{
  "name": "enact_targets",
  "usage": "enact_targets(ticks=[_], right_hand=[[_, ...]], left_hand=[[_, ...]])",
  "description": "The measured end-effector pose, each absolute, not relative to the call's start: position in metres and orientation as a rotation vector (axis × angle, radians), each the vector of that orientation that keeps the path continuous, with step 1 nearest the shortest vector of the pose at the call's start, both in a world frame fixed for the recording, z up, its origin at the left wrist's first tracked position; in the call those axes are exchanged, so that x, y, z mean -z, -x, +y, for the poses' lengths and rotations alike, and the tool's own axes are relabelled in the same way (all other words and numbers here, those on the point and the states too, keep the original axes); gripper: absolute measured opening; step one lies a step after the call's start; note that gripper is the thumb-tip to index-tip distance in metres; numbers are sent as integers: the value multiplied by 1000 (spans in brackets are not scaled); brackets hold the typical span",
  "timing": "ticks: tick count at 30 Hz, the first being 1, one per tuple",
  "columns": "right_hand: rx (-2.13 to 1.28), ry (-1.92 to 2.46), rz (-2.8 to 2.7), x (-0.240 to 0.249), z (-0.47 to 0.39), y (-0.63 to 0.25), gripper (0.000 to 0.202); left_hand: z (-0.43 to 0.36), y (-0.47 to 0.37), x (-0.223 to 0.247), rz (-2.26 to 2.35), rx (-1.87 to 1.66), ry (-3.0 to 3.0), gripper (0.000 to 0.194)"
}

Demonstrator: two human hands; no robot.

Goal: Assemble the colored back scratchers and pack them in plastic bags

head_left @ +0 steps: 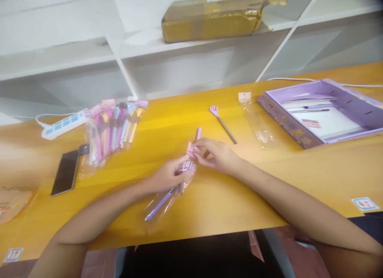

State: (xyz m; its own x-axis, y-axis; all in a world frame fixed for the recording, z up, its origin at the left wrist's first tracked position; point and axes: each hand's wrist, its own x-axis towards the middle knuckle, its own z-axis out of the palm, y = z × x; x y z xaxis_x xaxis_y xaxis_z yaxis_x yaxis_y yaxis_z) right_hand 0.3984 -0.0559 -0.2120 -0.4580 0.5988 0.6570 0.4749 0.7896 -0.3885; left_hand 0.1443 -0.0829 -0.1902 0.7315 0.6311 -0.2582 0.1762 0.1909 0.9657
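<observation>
A purple back scratcher [161, 206] in a clear plastic sleeve hangs slantwise in my left hand [172, 174], whose fingers close around it just below its claw-shaped head. My right hand [217, 155] pinches the pink header card [190, 149] at the top of that sleeve. Just beyond the card, a loose purple handle [198, 133] lies on the table, partly hidden. Farther right rests an unwrapped claw head on a metal rod [226, 128]. Beside it is a clear sleeve with a pale pink header [254, 120], lying flat.
Several packaged back scratchers [115, 128] lie in a row at left, near a white power strip [64, 124] and a dark phone [65, 172]. A purple open box [299, 122] at right holds papers and a thin rod. A taped carton [212, 20] sits on the shelf.
</observation>
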Motion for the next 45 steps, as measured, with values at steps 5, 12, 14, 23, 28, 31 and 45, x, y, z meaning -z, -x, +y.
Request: enact_targets(ticks=[5, 12, 14, 23, 28, 31, 45], right_hand=[[58, 804, -2193, 212, -56, -400, 14], [-47, 915, -2159, 217, -58, -396, 4], [-210, 937, -2102, 215, -59, -395, 2], [-412, 1063, -1878, 215, -49, -404, 11], [-271, 1045, -1970, 226, -33, -423, 10], [-181, 948, -2158, 219, -32, -429, 17], [-250, 1108, -2146, 216, -46, -410, 37]], left_hand=[[-83, -145, 189, 736, -352, -1371, 65], [-81, -146, 193, 737, -355, -1366, 54], [-82, -146, 192, 741, -345, -1367, 55], [-83, -144, 194, 760, -367, -1333, 64], [-84, -144, 195, 786, -352, -1326, 66], [-84, -145, 195, 790, -358, -1333, 69], [-83, -145, 198, 789, -365, -1353, 80]])
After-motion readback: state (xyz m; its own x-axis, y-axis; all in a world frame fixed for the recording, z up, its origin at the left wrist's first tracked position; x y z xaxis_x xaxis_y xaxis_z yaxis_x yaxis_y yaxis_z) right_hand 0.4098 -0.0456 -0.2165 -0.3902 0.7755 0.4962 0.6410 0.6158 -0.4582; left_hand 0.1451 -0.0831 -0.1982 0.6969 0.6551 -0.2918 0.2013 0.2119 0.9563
